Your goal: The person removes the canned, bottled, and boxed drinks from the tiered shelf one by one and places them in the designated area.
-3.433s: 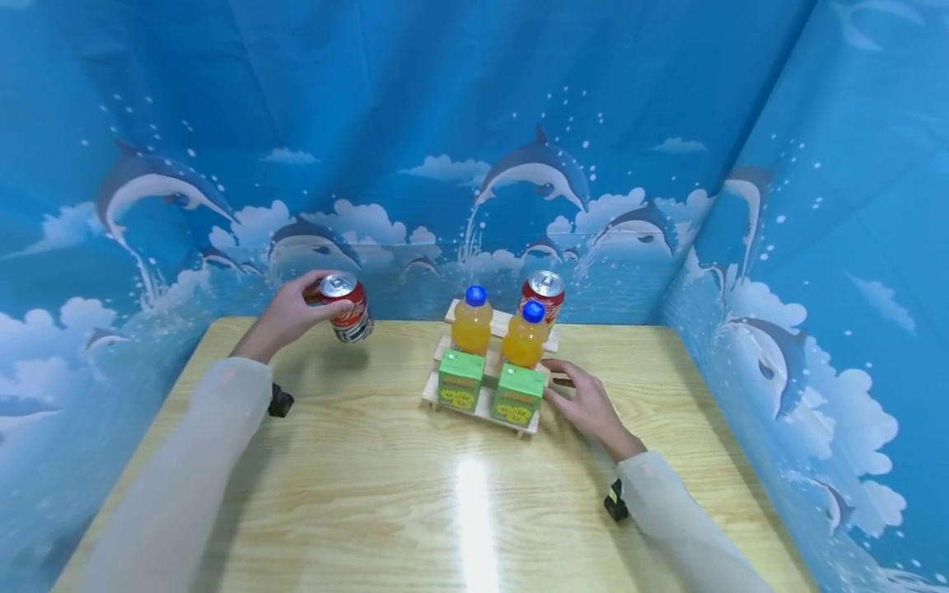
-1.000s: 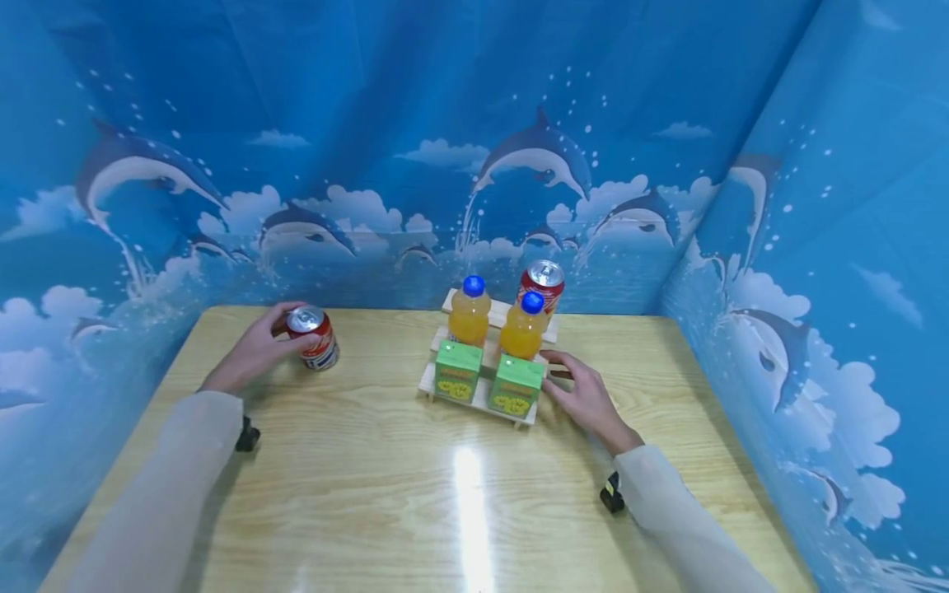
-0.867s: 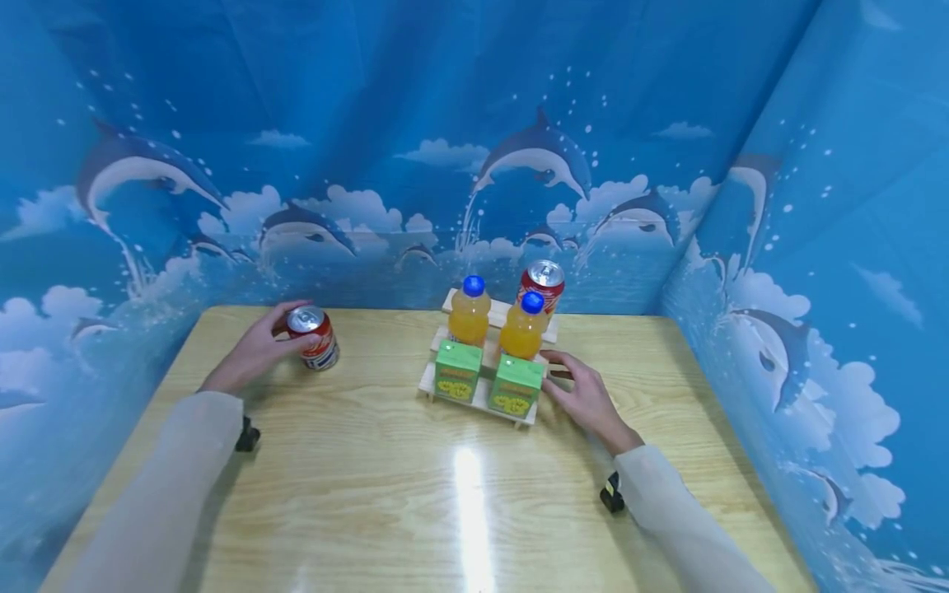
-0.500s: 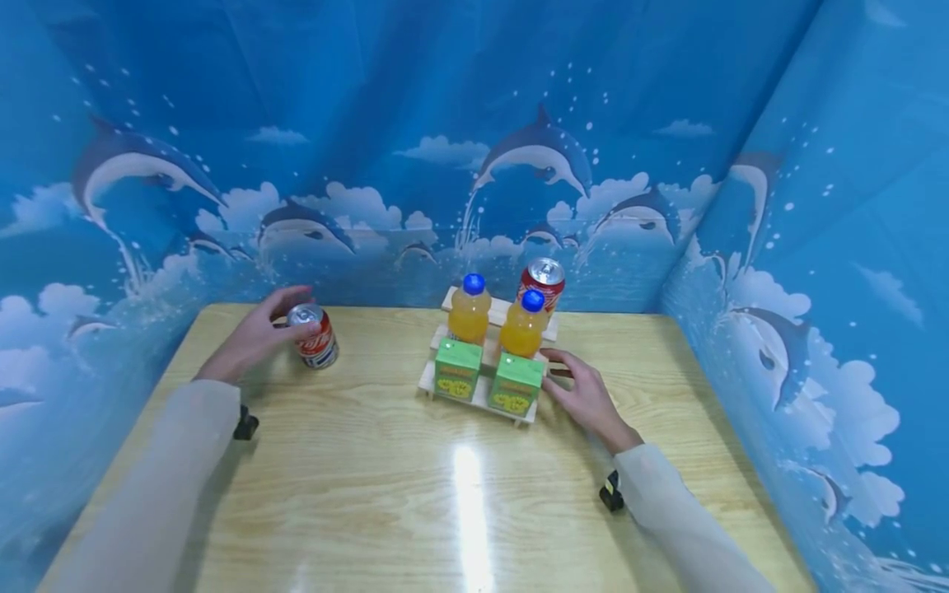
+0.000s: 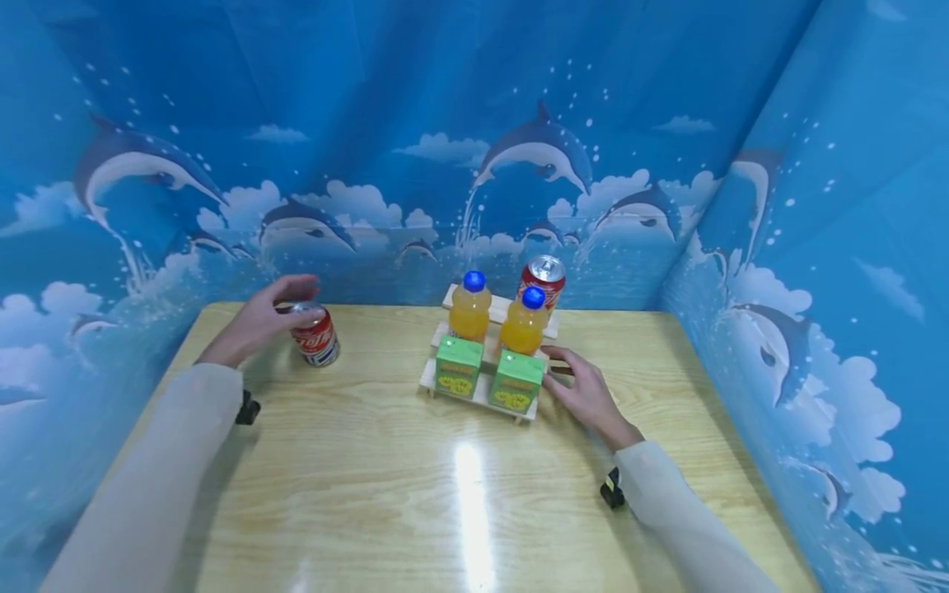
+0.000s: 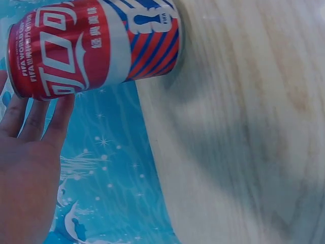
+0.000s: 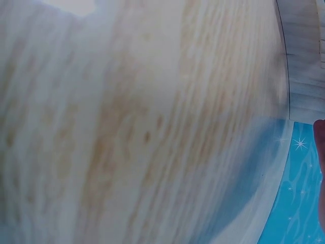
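Observation:
A red soda can (image 5: pixel 317 339) stands upright on the table at the left. My left hand (image 5: pixel 255 321) is at its top, thumb by the rim and fingers raised above and behind it. In the left wrist view the fingers stretch out straight past the can (image 6: pixel 96 48). With thumb and fingers, my right hand (image 5: pixel 589 395) holds the right side of a small stepped wooden rack (image 5: pixel 483 394). Two green juice boxes (image 5: pixel 457 369) sit on its lowest step, two orange juice bottles (image 5: pixel 470 317) with blue caps behind them. Another red can (image 5: pixel 544 276) stands at the back right of the top step.
The wooden table (image 5: pixel 371 478) carries a bright light reflection in front of the rack. A blue dolphin-print curtain (image 5: pixel 415 165) hangs along the back and both sides. On the top step, bare wood (image 5: pixel 500 306) shows left of the can.
My left hand brought its can leftward and down onto the table, then loosened its fingers and rose along the can. My right hand stays at the rack.

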Action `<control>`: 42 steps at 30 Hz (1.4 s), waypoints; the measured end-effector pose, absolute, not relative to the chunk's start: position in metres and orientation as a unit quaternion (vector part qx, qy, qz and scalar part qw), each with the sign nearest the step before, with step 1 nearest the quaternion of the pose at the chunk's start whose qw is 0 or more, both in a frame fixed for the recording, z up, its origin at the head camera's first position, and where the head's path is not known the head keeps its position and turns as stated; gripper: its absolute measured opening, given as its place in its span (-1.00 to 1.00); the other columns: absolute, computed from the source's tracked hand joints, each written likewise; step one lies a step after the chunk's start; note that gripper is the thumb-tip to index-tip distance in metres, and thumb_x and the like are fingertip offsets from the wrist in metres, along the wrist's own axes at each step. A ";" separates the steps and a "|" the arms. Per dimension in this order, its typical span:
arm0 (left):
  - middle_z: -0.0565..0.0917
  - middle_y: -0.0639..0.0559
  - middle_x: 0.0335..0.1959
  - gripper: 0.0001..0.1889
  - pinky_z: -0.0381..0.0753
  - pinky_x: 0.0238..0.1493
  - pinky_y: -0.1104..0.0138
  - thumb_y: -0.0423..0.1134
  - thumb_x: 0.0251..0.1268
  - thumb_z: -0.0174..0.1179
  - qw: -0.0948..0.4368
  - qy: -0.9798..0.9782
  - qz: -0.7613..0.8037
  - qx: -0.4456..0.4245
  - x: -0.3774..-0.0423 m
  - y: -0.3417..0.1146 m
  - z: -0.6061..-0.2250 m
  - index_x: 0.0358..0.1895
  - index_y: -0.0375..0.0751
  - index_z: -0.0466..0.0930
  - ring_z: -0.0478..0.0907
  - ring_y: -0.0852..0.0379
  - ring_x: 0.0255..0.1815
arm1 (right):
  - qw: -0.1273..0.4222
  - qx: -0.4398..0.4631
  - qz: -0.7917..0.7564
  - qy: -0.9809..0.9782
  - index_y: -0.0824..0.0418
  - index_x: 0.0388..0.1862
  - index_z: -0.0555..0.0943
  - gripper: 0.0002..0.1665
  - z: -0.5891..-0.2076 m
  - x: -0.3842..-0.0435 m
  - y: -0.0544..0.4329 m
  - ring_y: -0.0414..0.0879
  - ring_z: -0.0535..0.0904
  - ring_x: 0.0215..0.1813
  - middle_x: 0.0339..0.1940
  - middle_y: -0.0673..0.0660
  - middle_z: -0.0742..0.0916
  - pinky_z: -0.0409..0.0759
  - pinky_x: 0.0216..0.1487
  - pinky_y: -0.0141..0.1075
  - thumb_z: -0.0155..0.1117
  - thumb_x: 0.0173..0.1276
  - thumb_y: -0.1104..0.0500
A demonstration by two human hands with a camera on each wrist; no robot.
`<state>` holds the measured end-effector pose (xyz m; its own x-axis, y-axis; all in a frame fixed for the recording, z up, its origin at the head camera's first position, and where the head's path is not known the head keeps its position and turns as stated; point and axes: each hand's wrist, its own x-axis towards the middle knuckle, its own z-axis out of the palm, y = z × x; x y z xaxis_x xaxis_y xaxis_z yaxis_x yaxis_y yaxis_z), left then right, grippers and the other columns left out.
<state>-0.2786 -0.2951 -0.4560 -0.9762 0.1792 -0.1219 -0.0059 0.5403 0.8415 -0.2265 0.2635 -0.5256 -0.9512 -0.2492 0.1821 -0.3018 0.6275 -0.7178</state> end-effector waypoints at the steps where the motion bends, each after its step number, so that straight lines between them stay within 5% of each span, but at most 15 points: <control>1: 0.26 -0.12 0.74 -0.02 0.47 0.50 -0.35 0.32 0.47 0.34 0.096 0.873 0.475 0.052 -0.279 -0.294 -0.454 0.78 0.10 0.10 0.22 -0.30 0.70 | 0.031 0.153 0.403 -0.902 0.25 0.49 0.56 -0.42 -0.526 -0.227 0.264 0.27 0.69 0.39 0.48 0.28 0.67 0.69 0.41 0.15 0.43 0.57 0.15; 26: 0.32 -0.10 0.73 -0.04 0.26 0.60 -0.43 0.38 0.44 0.33 0.086 0.890 0.437 0.095 -0.300 -0.247 -0.407 0.76 0.15 0.17 0.21 -0.27 0.73 | 0.033 0.153 0.404 -0.901 0.26 0.49 0.55 -0.42 -0.524 -0.226 0.263 0.26 0.69 0.39 0.48 0.28 0.67 0.69 0.41 0.15 0.43 0.58 0.16; 42: 0.42 -0.04 0.67 -0.05 0.36 0.59 -0.36 0.42 0.37 0.36 0.062 0.893 0.418 0.154 -0.321 -0.195 -0.381 0.71 0.12 0.29 0.33 -0.17 0.68 | 0.026 0.146 0.401 -0.904 0.22 0.52 0.54 -0.40 -0.524 -0.226 0.263 0.24 0.69 0.40 0.50 0.25 0.66 0.68 0.43 0.14 0.42 0.60 0.13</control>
